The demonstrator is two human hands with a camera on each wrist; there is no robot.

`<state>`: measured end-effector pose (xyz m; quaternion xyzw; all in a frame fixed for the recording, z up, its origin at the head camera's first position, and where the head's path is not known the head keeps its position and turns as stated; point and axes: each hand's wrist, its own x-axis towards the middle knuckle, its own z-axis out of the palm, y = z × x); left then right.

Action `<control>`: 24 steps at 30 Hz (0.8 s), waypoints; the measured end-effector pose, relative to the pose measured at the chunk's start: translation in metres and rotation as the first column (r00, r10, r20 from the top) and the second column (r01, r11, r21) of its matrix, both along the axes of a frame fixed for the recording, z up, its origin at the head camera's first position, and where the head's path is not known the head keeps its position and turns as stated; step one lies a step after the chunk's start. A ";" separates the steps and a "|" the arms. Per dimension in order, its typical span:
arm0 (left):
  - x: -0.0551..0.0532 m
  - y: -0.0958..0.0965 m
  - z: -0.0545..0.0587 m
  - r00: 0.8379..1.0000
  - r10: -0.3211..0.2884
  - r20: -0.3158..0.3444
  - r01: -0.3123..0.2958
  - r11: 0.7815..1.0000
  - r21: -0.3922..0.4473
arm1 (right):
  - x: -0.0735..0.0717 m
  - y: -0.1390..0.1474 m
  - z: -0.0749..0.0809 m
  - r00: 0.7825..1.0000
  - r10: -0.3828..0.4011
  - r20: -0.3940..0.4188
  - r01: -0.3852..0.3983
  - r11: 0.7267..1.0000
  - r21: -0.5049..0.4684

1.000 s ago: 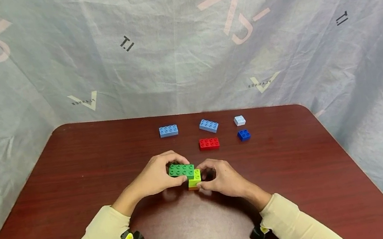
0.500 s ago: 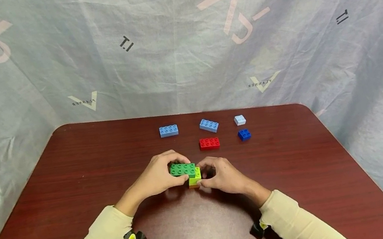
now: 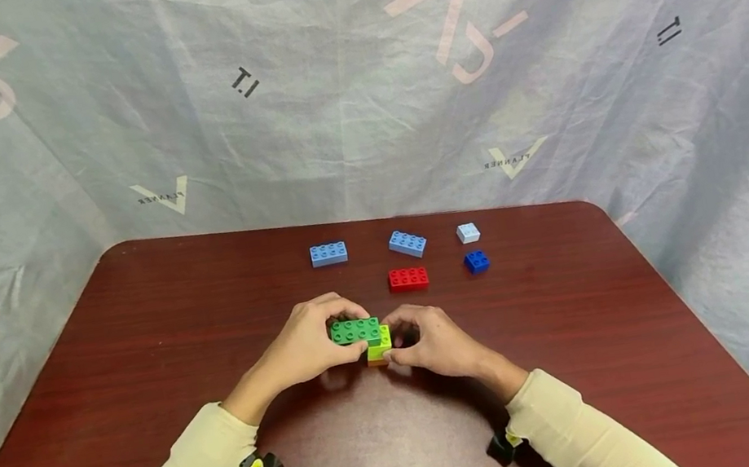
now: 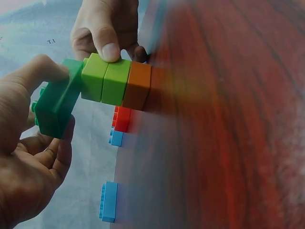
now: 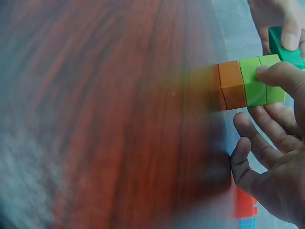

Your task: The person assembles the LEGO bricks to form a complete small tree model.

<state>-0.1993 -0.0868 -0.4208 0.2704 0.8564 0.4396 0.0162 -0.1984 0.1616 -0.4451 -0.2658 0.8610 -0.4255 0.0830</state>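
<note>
My left hand (image 3: 307, 344) grips a green eight-stud brick (image 3: 355, 332) between thumb and fingers, studs up. Its right end sits right at the top of a small stack. Two lime green bricks (image 4: 114, 82) and an orange brick (image 4: 138, 86) at the bottom make up that stack, which stands upright on the table. From the other side, my right hand (image 3: 437, 343) pinches the lime bricks; its thumb presses their near face in the right wrist view. A few lime studs show beside the green brick's end.
Beyond the hands on the brown table (image 3: 206, 295) lie a red brick (image 3: 409, 279), two light blue bricks, one at left (image 3: 329, 254) and one angled (image 3: 408, 243), a small dark blue brick (image 3: 477, 262) and a small pale brick (image 3: 468, 233). A grey cloth (image 3: 338, 107) hangs behind.
The green brick has turned slightly, from tilted to nearly level, over the lime bricks. Both hands keep their grips and have barely moved.
</note>
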 end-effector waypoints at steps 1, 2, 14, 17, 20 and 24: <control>0.000 0.000 0.000 1.000 -0.002 -0.004 0.002 1.000 -0.002 | 0.000 0.000 0.000 1.000 -0.002 0.002 0.002 1.000 -0.001; 0.000 0.001 0.000 1.000 -0.003 -0.009 0.003 1.000 -0.003 | 0.000 0.000 0.000 1.000 -0.004 0.004 0.004 1.000 -0.002; -0.001 -0.001 0.003 1.000 -0.011 -0.025 0.010 0.999 -0.042 | -0.001 0.000 0.000 1.000 0.009 -0.012 -0.009 1.000 0.005; -0.001 -0.001 0.003 1.000 -0.013 -0.026 0.012 0.999 -0.040 | 0.000 0.000 -0.001 1.000 0.002 0.000 -0.002 1.000 -0.004; 0.000 -0.001 0.003 0.999 -0.013 -0.031 0.012 0.999 -0.036 | 0.000 -0.001 -0.001 1.000 0.001 0.009 0.000 1.000 -0.008; 0.000 -0.001 0.002 0.999 -0.010 -0.033 0.009 0.999 -0.033 | 0.000 -0.001 -0.001 1.000 0.003 0.009 -0.003 1.000 -0.008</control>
